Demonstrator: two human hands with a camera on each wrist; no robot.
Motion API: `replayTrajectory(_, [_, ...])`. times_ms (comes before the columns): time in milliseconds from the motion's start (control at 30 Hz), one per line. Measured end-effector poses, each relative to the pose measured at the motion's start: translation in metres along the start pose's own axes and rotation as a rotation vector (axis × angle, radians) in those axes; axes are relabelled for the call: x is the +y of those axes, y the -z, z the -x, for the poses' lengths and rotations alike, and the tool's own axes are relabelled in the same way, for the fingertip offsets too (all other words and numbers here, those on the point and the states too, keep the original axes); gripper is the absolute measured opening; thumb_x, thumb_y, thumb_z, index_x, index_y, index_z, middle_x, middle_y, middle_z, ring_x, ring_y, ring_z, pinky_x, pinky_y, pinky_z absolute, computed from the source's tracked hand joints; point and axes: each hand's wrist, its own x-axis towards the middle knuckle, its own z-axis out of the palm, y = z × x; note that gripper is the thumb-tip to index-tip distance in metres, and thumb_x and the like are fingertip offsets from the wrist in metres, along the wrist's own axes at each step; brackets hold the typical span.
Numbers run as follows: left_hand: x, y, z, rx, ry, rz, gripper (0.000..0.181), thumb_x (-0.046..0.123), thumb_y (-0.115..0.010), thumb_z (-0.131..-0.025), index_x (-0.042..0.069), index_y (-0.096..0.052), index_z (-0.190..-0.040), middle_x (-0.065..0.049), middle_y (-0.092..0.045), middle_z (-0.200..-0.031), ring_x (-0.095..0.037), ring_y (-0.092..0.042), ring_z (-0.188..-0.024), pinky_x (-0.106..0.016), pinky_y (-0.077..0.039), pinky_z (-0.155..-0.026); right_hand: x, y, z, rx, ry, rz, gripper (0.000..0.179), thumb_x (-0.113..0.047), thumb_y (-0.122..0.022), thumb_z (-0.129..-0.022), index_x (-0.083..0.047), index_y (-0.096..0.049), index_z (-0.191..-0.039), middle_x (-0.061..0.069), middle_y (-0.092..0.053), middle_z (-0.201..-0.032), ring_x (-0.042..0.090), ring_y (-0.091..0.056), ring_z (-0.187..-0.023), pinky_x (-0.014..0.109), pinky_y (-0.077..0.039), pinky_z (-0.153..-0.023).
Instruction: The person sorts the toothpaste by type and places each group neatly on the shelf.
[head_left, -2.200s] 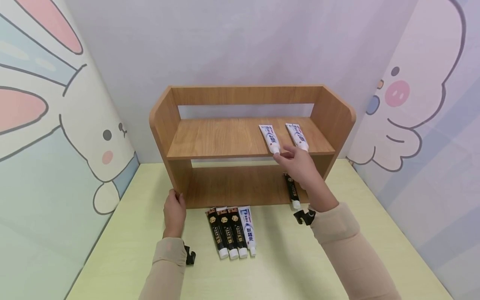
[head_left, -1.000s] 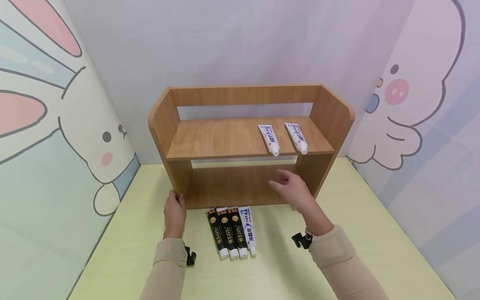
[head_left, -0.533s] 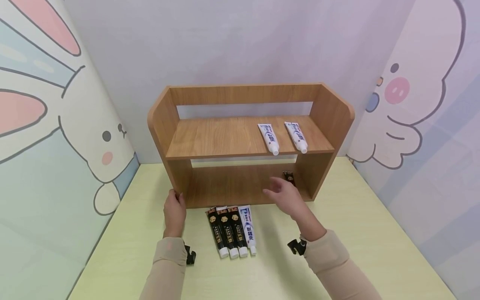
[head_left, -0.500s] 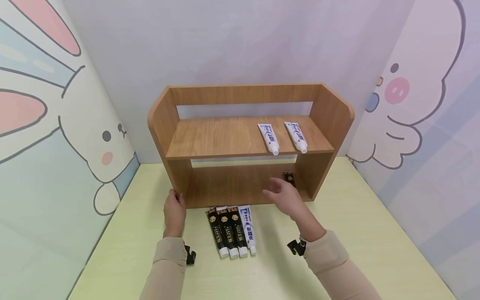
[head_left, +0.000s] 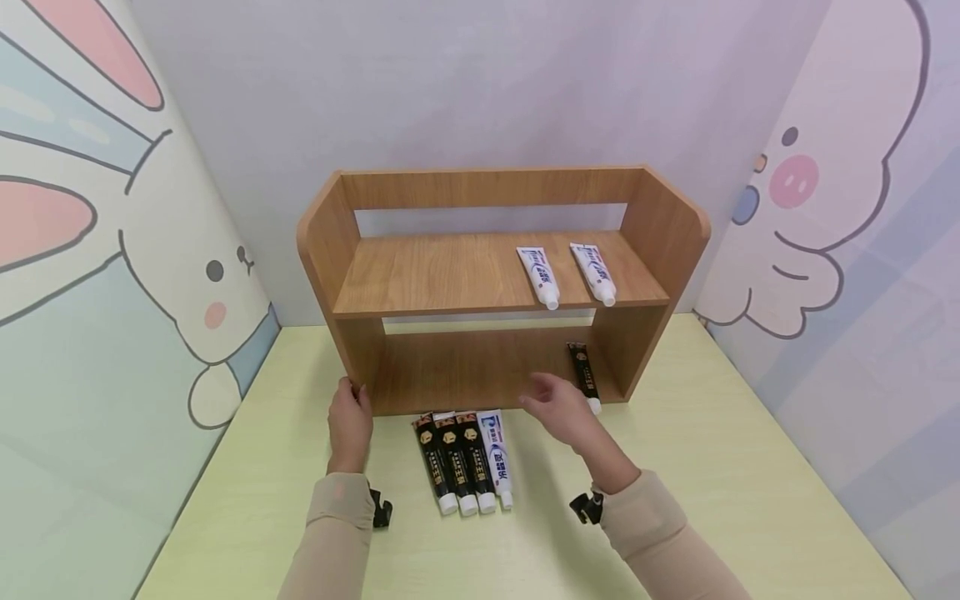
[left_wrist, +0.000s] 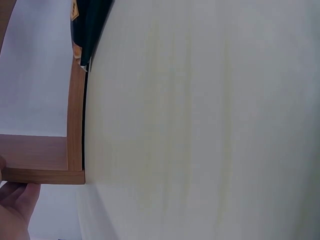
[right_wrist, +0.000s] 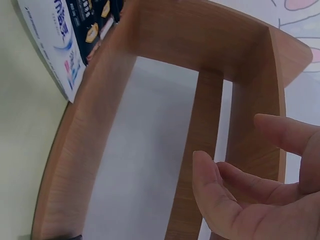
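Observation:
My left hand (head_left: 349, 425) grips the left side panel of a wooden two-tier shelf (head_left: 435, 275); in the left wrist view the fingers (left_wrist: 22, 202) wrap its edge. Nothing is in my right hand (head_left: 558, 408), which hovers before the lower tier with fingers loosely bent and spread from the thumb. To its right, a black toothpaste tube (head_left: 582, 371) lies on the lower tier, cap outward. Below it to the left, a white toothpaste tube (head_left: 495, 454) lies on the table beside three black toothpaste tubes (head_left: 453, 462), caps toward me.
Two white toothpaste tubes, one nearer the middle (head_left: 538, 275) and one farther right (head_left: 592, 271), lie apart on the upper tier, caps at its front edge. The pale yellow table (head_left: 750, 467) is bounded by cartoon-printed walls (head_left: 150, 250) at both sides.
My right hand has left the middle white tube on the upper tier and moved down and left, uncovering the black tube on the lower tier. The left hand has stayed put.

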Motion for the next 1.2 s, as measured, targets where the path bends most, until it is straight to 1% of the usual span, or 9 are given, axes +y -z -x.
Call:
replayTrajectory(200, [0.0, 0.001, -0.001, -0.001, 0.001, -0.004, 0.027, 0.013, -0.048, -0.104, -0.004, -0.044, -0.124, -0.025, -0.056, -0.116, -0.039, -0.057, -0.102, -0.053, -0.05, -0.084, 0.008, -0.012, 0.001, -0.003, -0.006, -0.006, 0.051, -0.018, -0.069, -0.091, 0.003, -0.052, -0.135, 0.017, -0.06, -0.119, 0.03, -0.059, -0.102, 0.04, -0.054, -0.077])
replayTrajectory(367, [0.0, 0.001, -0.001, 0.009, -0.004, -0.004, 0.026, 0.012, -0.05, -0.103, -0.004, -0.045, -0.122, -0.025, -0.056, -0.115, -0.039, -0.058, -0.101, -0.052, -0.05, -0.083, 0.017, -0.022, 0.002, -0.007, 0.011, -0.001, 0.049, -0.017, -0.07, -0.091, 0.003, -0.054, -0.132, 0.018, -0.061, -0.115, 0.033, -0.06, -0.104, 0.042, -0.054, -0.078])
replayTrajectory(467, [0.001, 0.001, -0.001, 0.016, -0.013, -0.004, 0.025, 0.012, -0.05, -0.103, -0.004, -0.046, -0.121, -0.025, -0.057, -0.113, -0.039, -0.058, -0.1, -0.053, -0.05, -0.082, 0.021, -0.029, 0.002, -0.011, -0.003, -0.008, 0.048, -0.017, -0.07, -0.09, 0.002, -0.055, -0.131, 0.017, -0.061, -0.114, 0.034, -0.06, -0.104, 0.043, -0.054, -0.078])
replayTrajectory(633, [0.001, 0.0, -0.001, 0.017, -0.009, -0.007, 0.025, 0.012, -0.05, -0.103, -0.004, -0.046, -0.121, -0.025, -0.057, -0.113, -0.039, -0.058, -0.1, -0.052, -0.05, -0.082, 0.026, -0.037, 0.004, -0.023, -0.022, -0.002, 0.048, -0.018, -0.071, -0.09, 0.002, -0.055, -0.131, 0.017, -0.061, -0.111, 0.033, -0.06, -0.102, 0.042, -0.054, -0.075])
replayTrajectory(867, [0.001, -0.001, 0.0, 0.037, -0.022, -0.04, 0.02, 0.012, -0.049, -0.103, -0.004, -0.048, -0.115, -0.024, -0.058, -0.105, -0.037, -0.059, -0.092, -0.05, -0.051, -0.074, 0.032, -0.046, 0.004, -0.05, -0.03, -0.003, 0.048, -0.015, -0.071, -0.089, 0.006, -0.054, -0.13, 0.017, -0.061, -0.109, 0.031, -0.06, -0.098, 0.042, -0.053, -0.072])
replayTrajectory(1100, [0.0, -0.001, -0.001, 0.039, -0.023, -0.03, 0.021, 0.012, -0.05, -0.103, -0.004, -0.048, -0.117, -0.024, -0.058, -0.108, -0.038, -0.059, -0.095, -0.052, -0.051, -0.076, 0.036, -0.056, 0.004, -0.069, -0.063, 0.035, 0.05, -0.016, -0.071, -0.09, 0.006, -0.054, -0.13, 0.016, -0.061, -0.108, 0.028, -0.06, -0.093, 0.041, -0.053, -0.072])
replayTrajectory(1200, [0.0, -0.001, -0.001, 0.04, -0.018, -0.032, 0.02, 0.011, -0.051, -0.102, -0.004, -0.048, -0.116, -0.023, -0.058, -0.106, -0.037, -0.059, -0.093, -0.051, -0.051, -0.075, 0.04, -0.06, 0.005, -0.08, -0.073, 0.04, 0.05, -0.016, -0.071, -0.089, 0.006, -0.054, -0.131, 0.016, -0.061, -0.109, 0.028, -0.059, -0.092, 0.042, -0.053, -0.072])
